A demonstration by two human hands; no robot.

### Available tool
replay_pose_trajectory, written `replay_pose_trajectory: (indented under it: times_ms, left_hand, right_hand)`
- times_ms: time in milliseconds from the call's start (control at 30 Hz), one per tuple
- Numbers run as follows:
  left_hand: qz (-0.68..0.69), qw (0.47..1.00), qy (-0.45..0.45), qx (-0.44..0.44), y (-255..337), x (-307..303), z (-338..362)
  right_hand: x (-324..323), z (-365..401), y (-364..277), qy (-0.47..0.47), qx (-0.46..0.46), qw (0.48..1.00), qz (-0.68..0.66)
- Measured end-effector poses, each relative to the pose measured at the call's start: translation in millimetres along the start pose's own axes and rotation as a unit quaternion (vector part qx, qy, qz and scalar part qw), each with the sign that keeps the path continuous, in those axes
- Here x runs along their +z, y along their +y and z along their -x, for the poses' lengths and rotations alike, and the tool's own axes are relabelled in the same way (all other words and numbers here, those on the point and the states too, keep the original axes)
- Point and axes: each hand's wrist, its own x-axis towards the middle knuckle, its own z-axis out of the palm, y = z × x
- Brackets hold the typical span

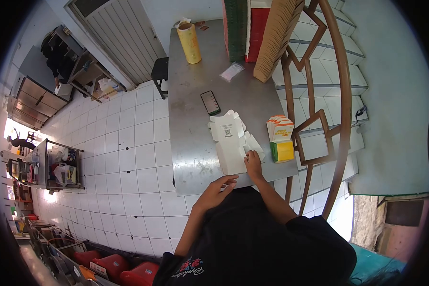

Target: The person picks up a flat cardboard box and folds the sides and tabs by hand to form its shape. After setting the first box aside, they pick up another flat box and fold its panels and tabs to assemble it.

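A white unfolded carton (228, 150) with a small printed code lies on the metal table in front of me. My right hand (253, 165) is closed at its right-hand flap, fingers bent onto the card. By the carton's near end, at the table edge, my left hand (218, 190) has its fingers stretched out and nothing visible in it. Just beyond the carton rests a dark phone (210, 103) with its screen lit. To the right sit folded cartons printed orange and white (280, 127), with a yellow-and-green one (282, 151) at their near end.
The metal table (188, 138) also bears a yellow film roll (189, 44), a clear plastic packet (232, 71) and stacked cardboard (276, 43). A brown railing (341, 95) borders its right side. Far left, a person (59, 59) bends by a bench. A black stool (160, 70) stands left.
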Motion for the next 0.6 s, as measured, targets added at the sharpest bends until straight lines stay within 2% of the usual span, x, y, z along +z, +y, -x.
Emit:
replay_pose_trajectory:
  times_ms: [33,100,200,233,300,433,467,500,533,600]
  left_hand:
    - [0.001,1.000,0.002,-0.002,-0.2,0.6,0.6]
    - [0.009,1.000,0.013,0.015,0.3,1.6,1.6]
    - [0.015,1.000,0.022,0.012,2.0,-0.4,3.8]
    - [0.015,1.000,0.023,0.013,1.9,-1.0,3.7]
    - [0.017,0.999,0.038,-0.004,1.5,-3.6,2.3]
    - [0.044,0.996,0.072,-0.017,-4.1,1.2,-2.1]
    - [0.087,0.991,0.102,-0.013,-4.5,5.2,-4.2]
    - [0.129,0.983,0.131,-0.010,-5.4,8.7,-5.7]
    - [0.130,0.983,0.132,-0.013,-7.9,10.7,-7.7]
    - [0.263,0.954,0.131,0.064,-11.0,12.6,-13.6]
  right_hand:
    - [0.3,-2.4,-1.7,-0.003,-0.001,1.000,-0.001]
    - [-2.0,-9.2,-6.5,-0.081,0.103,0.990,-0.053]
    - [-12.8,-19.0,-13.6,-0.104,0.112,0.986,-0.068]
    - [-17.2,-20.3,-15.0,-0.104,0.111,0.986,-0.068]
    - [-26.3,-25.3,-20.0,-0.108,0.030,0.984,-0.141]
    - [-101.1,-30.0,-110.9,-0.172,0.029,0.974,-0.141]
    - [-110.6,-26.8,-127.8,-0.110,-0.104,0.984,-0.097]
    - [-117.6,-23.0,-142.3,-0.044,-0.234,0.970,-0.051]
    - [-122.2,-19.5,-154.2,-0.046,-0.233,0.970,-0.053]
    - [-129.6,-13.5,-175.5,-0.025,-0.409,0.912,-0.023]
